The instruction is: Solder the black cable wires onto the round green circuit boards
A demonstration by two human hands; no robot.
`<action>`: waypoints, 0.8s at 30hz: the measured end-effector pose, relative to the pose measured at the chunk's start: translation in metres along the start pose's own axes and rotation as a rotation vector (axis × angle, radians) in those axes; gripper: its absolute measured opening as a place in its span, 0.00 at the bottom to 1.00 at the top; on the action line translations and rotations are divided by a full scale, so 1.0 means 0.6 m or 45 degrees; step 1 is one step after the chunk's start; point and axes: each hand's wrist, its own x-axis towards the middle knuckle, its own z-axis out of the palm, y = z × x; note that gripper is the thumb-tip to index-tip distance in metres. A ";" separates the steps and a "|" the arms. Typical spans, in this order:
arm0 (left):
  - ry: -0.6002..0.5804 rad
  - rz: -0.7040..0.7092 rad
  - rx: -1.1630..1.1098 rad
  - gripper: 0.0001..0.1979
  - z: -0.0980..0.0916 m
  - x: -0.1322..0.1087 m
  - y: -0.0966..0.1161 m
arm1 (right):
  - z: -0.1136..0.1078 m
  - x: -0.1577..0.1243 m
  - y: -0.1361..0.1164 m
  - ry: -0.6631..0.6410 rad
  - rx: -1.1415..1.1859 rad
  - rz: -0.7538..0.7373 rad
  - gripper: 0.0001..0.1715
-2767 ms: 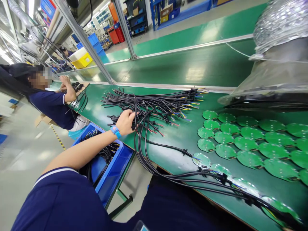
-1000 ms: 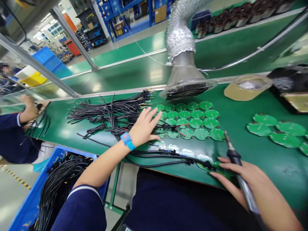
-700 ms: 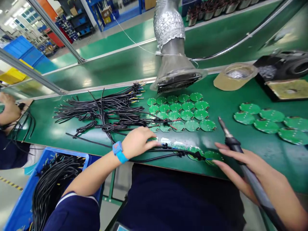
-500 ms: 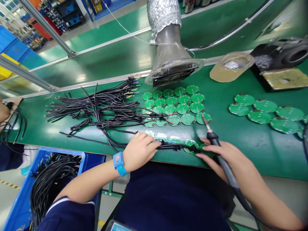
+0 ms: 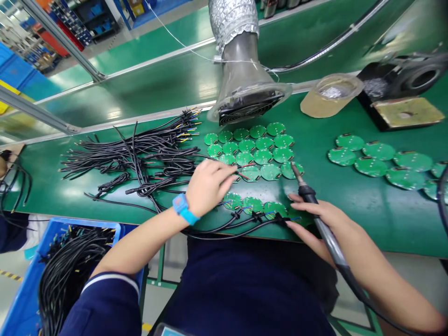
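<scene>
My right hand [image 5: 327, 224] holds a soldering iron [image 5: 325, 233], its metal tip angled up over the front right board of the grid. The right thumb and fingertips are spread near the end of a black cable [image 5: 241, 228] and a green circuit board [image 5: 275, 209] at the table's front edge. My left hand [image 5: 210, 186], with a blue wrist strap [image 5: 185, 208], reaches over the cables. Its fingers are pinched together beside red wire ends [image 5: 245, 175]; the hand covers what lies between them. Several round green boards [image 5: 263, 157] sit in rows beyond both hands.
Black cables [image 5: 140, 149] are heaped at left. A fume extraction hood [image 5: 250, 93] hangs over the boards. At right are a tape roll [image 5: 331, 95], an iron stand [image 5: 402, 102] and more boards [image 5: 371, 165]. A blue bin [image 5: 117, 233] of cables stands at lower left.
My left hand has left the cables at the front edge and moved up towards the red-wired cables. Those front cables now lie lower and spread apart. My right hand still holds the soldering iron.
</scene>
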 end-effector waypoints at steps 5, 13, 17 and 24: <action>-0.140 0.034 -0.006 0.07 0.045 0.078 -0.025 | -0.028 0.024 -0.036 0.035 -0.082 -0.090 0.16; -0.179 -0.001 -0.171 0.08 -0.030 -0.022 -0.002 | -0.027 0.058 -0.086 0.160 0.208 -0.165 0.29; -0.252 -0.175 -0.098 0.08 -0.027 -0.070 -0.011 | 0.006 0.066 -0.101 0.107 0.340 -0.077 0.15; -0.245 -0.211 -0.112 0.07 -0.006 -0.067 -0.024 | 0.038 0.062 -0.090 0.032 0.385 0.159 0.05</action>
